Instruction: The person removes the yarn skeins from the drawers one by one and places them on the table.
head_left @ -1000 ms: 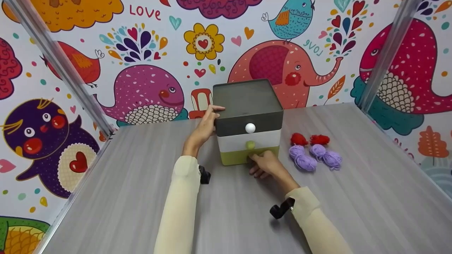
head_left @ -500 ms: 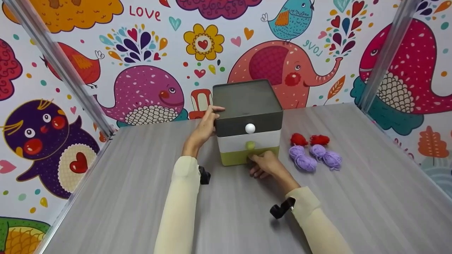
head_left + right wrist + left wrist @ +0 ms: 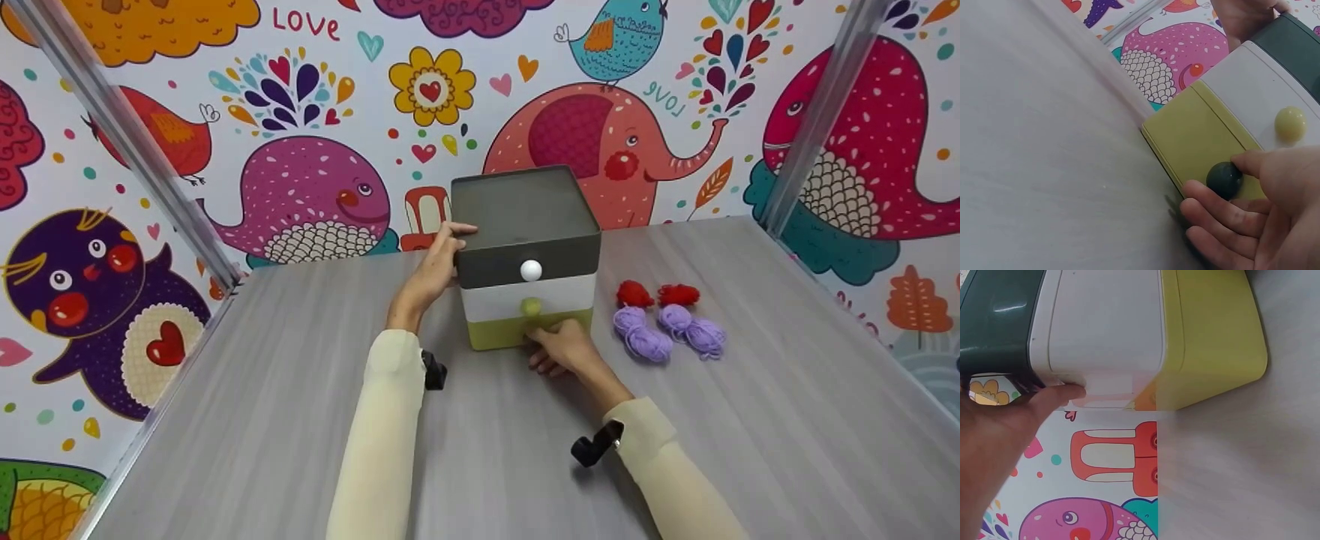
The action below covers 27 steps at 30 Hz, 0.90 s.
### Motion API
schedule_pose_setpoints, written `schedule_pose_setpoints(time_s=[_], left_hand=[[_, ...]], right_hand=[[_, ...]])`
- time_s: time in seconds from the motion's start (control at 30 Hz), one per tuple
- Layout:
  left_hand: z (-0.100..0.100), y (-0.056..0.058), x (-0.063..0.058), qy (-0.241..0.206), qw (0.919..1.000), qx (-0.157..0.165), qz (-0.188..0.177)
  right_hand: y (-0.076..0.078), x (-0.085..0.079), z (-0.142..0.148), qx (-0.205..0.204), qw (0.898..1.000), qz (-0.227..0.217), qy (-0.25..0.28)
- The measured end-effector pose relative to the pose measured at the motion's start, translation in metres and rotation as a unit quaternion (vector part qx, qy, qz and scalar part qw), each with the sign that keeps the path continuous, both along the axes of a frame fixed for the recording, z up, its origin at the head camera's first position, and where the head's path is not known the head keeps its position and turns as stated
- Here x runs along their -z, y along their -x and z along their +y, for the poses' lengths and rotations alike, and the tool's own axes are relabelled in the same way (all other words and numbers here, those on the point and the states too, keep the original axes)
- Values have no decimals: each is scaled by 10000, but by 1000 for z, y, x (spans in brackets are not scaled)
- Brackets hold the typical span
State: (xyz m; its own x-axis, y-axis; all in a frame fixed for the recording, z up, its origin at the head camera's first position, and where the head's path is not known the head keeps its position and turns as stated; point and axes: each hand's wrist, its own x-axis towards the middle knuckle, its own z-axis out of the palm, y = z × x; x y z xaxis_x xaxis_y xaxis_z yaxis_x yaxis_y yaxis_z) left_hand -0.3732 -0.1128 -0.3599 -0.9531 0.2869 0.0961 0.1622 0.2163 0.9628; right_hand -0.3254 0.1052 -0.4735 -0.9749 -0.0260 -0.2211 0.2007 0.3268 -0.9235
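A small three-tier drawer box (image 3: 525, 206) stands on the table, dark green on top, white in the middle and lime green below. On its left side my left hand (image 3: 431, 276) grips the upper corner, one finger over the top rim and the thumb (image 3: 1061, 395) against the white tier. With thumb and fingers, my right hand (image 3: 568, 349) pinches the round dark green knob (image 3: 1224, 180) of the lime bottom drawer (image 3: 1185, 129), which sits flush with the tiers above. A white knob (image 3: 531, 271) and a yellow-green knob (image 3: 531, 306) mark the upper drawers.
Two red yarn bundles (image 3: 679, 295) and several purple yarn balls (image 3: 646, 343) lie on the grey table (image 3: 300, 360) right of the box. A cartoon-printed wall (image 3: 442, 90) rises close behind it, with metal posts (image 3: 825, 112) at the corners.
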Motion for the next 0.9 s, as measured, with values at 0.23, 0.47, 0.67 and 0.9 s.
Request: schedule_pose_setpoints(time_s=[0.23, 0.47, 0.67, 0.9], left_hand=[[2, 1, 0, 26, 10000, -19, 11], [3, 2, 0, 9, 10000, 26, 9], [1, 2, 0, 35, 10000, -2, -23], [-1, 1, 2, 0, 10000, 50, -6]], right_hand=[[-2, -3, 3, -72, 10000, -25, -44], [-4, -7, 6, -192, 9995, -135, -195], [-8, -10, 6, -423, 9982, -250, -332], [-12, -14, 5, -598, 9954, -357, -658]])
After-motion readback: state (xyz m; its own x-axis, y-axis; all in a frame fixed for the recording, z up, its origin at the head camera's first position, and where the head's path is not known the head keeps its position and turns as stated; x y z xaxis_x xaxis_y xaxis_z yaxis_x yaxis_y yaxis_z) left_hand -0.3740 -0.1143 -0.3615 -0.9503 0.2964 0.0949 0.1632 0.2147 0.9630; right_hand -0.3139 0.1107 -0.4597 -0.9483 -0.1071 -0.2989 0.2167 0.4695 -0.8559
